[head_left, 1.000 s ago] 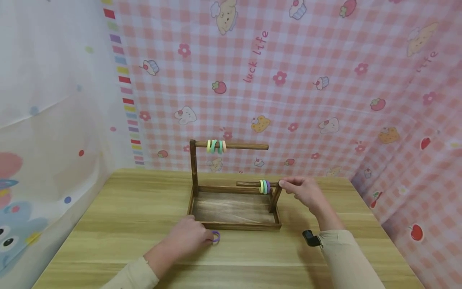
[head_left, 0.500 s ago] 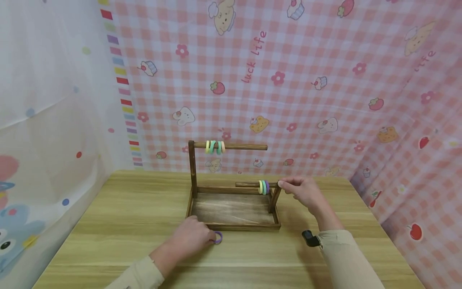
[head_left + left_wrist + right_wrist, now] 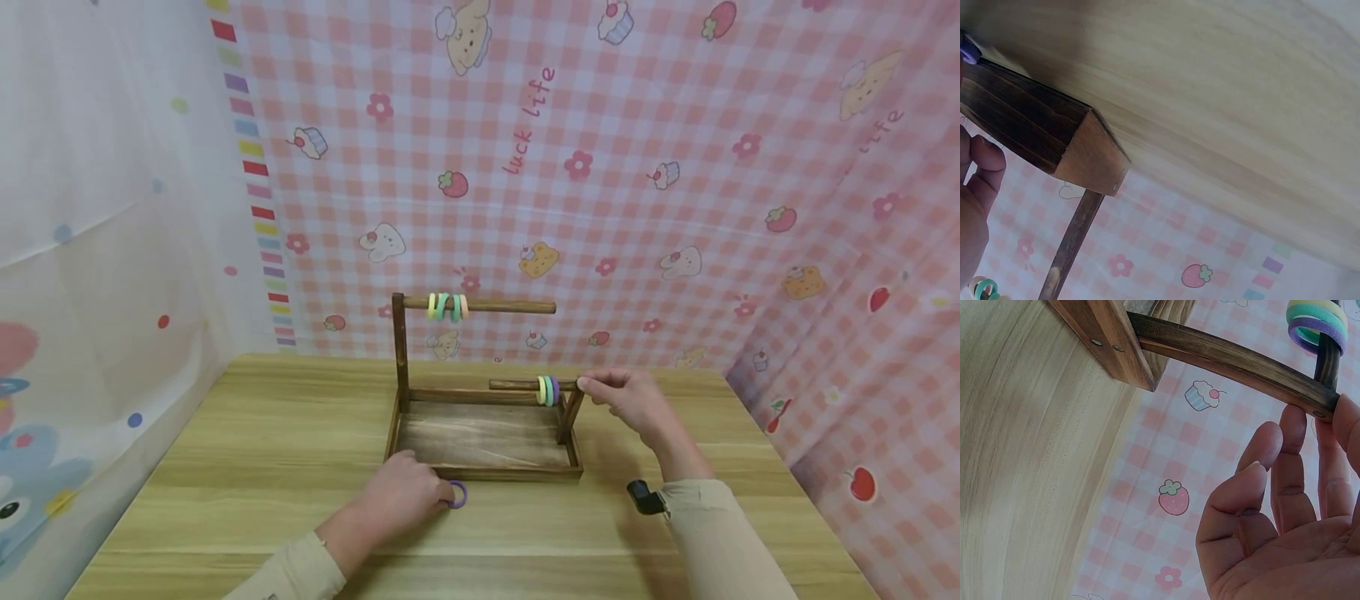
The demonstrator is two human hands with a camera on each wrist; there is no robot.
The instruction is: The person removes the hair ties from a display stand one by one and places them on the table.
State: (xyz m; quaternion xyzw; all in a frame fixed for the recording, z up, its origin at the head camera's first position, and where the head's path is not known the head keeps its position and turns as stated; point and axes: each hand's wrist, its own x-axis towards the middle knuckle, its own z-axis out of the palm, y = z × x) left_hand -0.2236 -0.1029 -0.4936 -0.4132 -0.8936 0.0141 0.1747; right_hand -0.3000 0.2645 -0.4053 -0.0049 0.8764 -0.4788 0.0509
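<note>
A dark wooden rack [image 3: 495,473] with a tray base stands on the table. My left hand [image 3: 401,496] is at its front edge, thumb and fingertips pinching a purple hair tie [image 3: 465,494] low over the tabletop. Only a bit of that purple hair tie [image 3: 970,51] shows in the left wrist view. With thumb and fingertips, my right hand [image 3: 630,398] holds the top of the rack's short post [image 3: 1235,362]. Yellow, green and purple hair ties [image 3: 549,391] hang on the lower bar beside it. Several yellow, green and peach hair ties [image 3: 441,307] hang on the upper bar.
The wood-grain table [image 3: 285,442] reaches back to a pink checked cloth [image 3: 570,208]. A white printed cloth [image 3: 112,208] hangs at the left. A black device [image 3: 643,496] sits at the right wrist.
My left hand has shifted slightly right along the rack's front, and the purple hair tie has moved with it. The right hand stays on the short post.
</note>
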